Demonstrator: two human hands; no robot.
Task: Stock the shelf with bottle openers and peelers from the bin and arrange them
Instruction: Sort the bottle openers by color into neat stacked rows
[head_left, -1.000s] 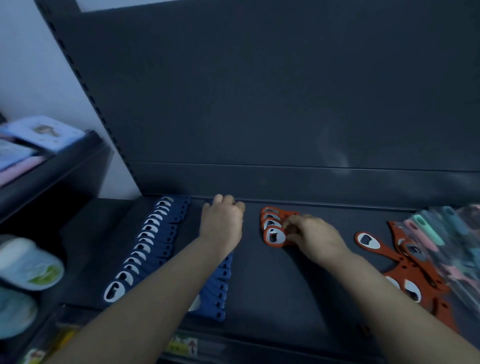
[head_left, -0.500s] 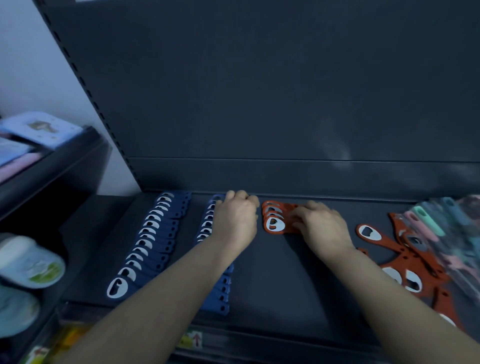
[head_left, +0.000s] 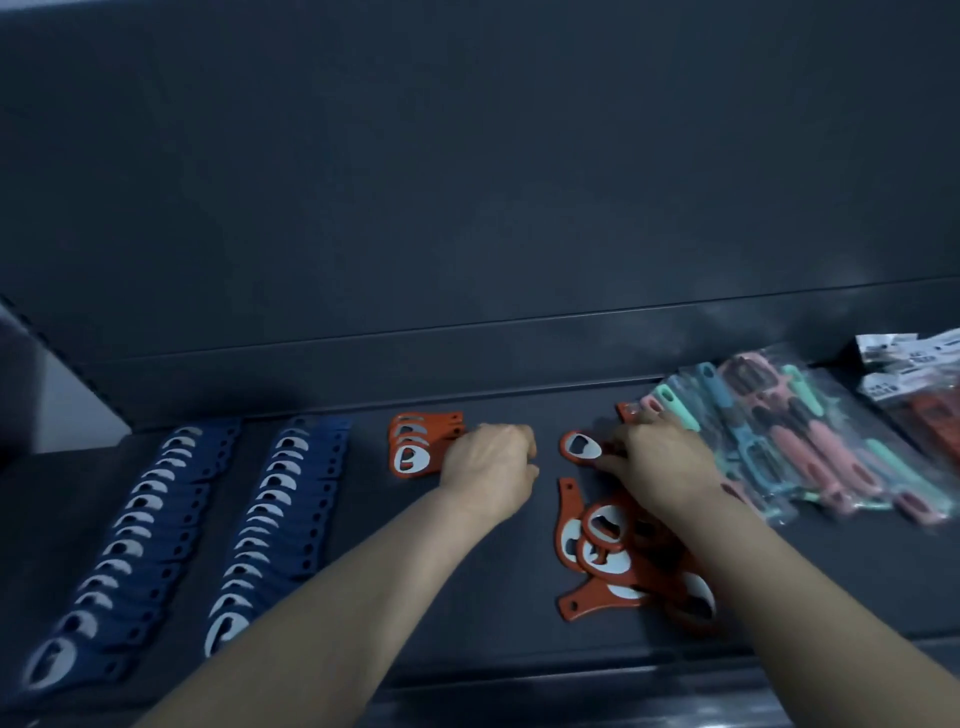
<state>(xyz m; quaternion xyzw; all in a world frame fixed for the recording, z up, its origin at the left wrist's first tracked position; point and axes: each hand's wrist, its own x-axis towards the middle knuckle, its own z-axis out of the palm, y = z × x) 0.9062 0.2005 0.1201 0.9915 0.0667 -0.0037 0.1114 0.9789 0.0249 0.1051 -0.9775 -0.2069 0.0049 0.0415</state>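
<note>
Red opener (head_left: 579, 447) lies crosswise on the shelf (head_left: 504, 597), head leftward, handle pinched by the right grip (head_left: 660, 467); the red row (head_left: 410, 452) sits just left, the curled left grip (head_left: 488, 467) touching it, hold unclear.

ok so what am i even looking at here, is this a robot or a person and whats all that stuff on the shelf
No robot here: a person works with bare hands, and the view comes from a camera worn on their head, looking down at a dark shelf. On it lie two neat rows of blue bottle openers, a short row of orange openers, a loose orange pile and bagged peelers to the right. The left hand rests curled against the short orange row; whether it grips anything is hidden. The right hand pinches the handle of a single orange opener beside the pile.
</note>
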